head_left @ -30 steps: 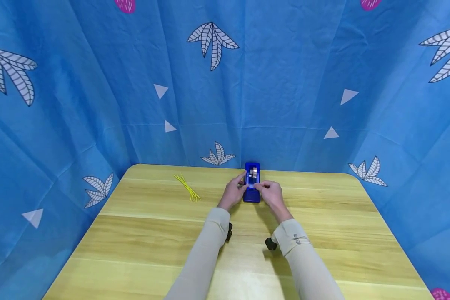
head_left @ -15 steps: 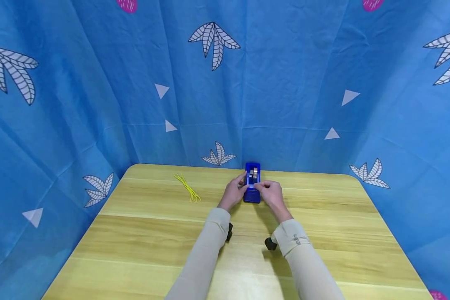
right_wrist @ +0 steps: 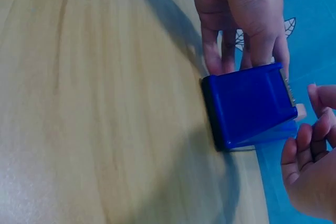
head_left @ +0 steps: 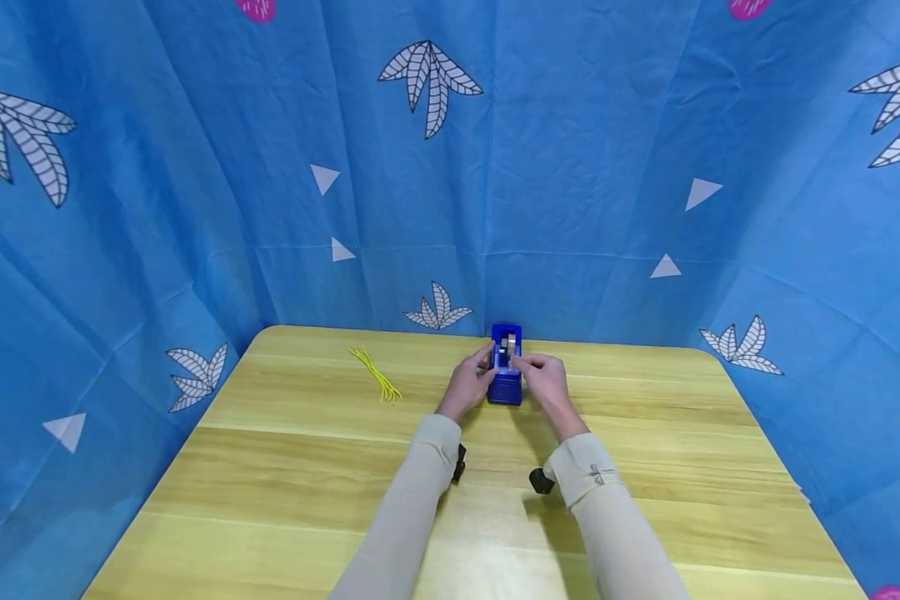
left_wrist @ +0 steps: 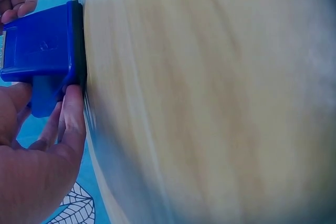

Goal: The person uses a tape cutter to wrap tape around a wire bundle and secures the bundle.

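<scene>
A blue tape dispenser point(head_left: 505, 390) stands at the table's far edge, its tape roll point(head_left: 511, 342) showing inside the frame. My left hand point(head_left: 467, 385) grips the dispenser's left side; in the left wrist view its thumb and fingers point(left_wrist: 73, 114) lie against the blue body. My right hand point(head_left: 546, 382) is over the dispenser's right side, fingertips drawn together in a pinch just above the channel between roll and cutter. They seem to hold the clear tape's end, though the strip itself is hard to make out. In the right wrist view, my right hand point(right_wrist: 315, 177) has curled fingers beside the cutter end.
A small bundle of yellow strings point(head_left: 376, 375) lies on the wooden table point(head_left: 307, 467), left of the dispenser. Blue patterned curtains point(head_left: 570, 167) hang close behind the table and along both sides.
My right fingertips have moved slightly away from the cutter end, up toward the roll. The left hand still grips the dispenser, which has stayed put.
</scene>
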`<control>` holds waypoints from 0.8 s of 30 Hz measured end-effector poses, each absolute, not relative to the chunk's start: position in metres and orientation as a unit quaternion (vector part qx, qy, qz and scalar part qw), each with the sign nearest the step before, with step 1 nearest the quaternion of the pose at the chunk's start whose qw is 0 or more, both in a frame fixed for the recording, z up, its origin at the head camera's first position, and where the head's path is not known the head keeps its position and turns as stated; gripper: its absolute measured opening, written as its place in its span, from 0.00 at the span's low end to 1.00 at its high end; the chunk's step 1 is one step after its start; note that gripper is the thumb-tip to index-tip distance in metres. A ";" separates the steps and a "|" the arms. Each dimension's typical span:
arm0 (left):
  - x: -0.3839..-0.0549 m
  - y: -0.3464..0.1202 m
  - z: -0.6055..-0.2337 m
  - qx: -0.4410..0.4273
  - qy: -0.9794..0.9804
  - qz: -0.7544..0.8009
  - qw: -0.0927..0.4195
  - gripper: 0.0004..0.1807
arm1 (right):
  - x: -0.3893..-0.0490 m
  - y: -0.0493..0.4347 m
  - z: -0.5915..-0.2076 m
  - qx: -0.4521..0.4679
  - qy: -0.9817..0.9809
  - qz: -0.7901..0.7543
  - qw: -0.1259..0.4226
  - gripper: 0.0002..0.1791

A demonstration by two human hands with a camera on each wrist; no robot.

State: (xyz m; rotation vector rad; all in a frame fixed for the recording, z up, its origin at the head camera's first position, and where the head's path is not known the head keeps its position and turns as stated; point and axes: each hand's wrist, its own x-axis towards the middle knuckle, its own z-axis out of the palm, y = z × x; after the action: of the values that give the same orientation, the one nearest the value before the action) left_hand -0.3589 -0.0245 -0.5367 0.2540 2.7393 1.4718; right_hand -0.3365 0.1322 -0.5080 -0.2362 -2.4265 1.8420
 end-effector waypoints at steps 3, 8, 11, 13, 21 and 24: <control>-0.359 -0.024 -0.537 0.082 0.877 0.474 0.010 0.32 | -0.336 0.132 -0.507 -0.078 -0.794 0.602 0.033 0.17; -0.358 -0.024 -0.535 0.084 0.877 0.473 0.007 0.32 | -0.333 0.133 -0.511 -0.083 -0.792 0.605 0.018 0.18; -0.358 -0.024 -0.535 0.084 0.878 0.470 0.008 0.32 | -0.332 0.133 -0.513 -0.087 -0.789 0.608 0.022 0.18; -0.358 -0.023 -0.535 0.081 0.879 0.469 0.010 0.32 | -0.331 0.133 -0.514 -0.089 -0.786 0.611 0.022 0.18; -0.357 -0.023 -0.534 0.088 0.873 0.480 0.012 0.32 | -0.326 0.130 -0.513 -0.101 -0.783 0.612 0.041 0.16; -0.356 -0.024 -0.534 0.087 0.873 0.480 0.007 0.32 | -0.322 0.129 -0.512 -0.100 -0.789 0.605 0.036 0.17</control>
State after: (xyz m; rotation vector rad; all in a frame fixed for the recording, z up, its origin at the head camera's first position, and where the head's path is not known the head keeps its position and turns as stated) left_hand -0.3560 -0.0244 -0.5339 0.2727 2.7298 1.5002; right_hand -0.3223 0.1290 -0.5117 -0.3065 -2.4238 1.8582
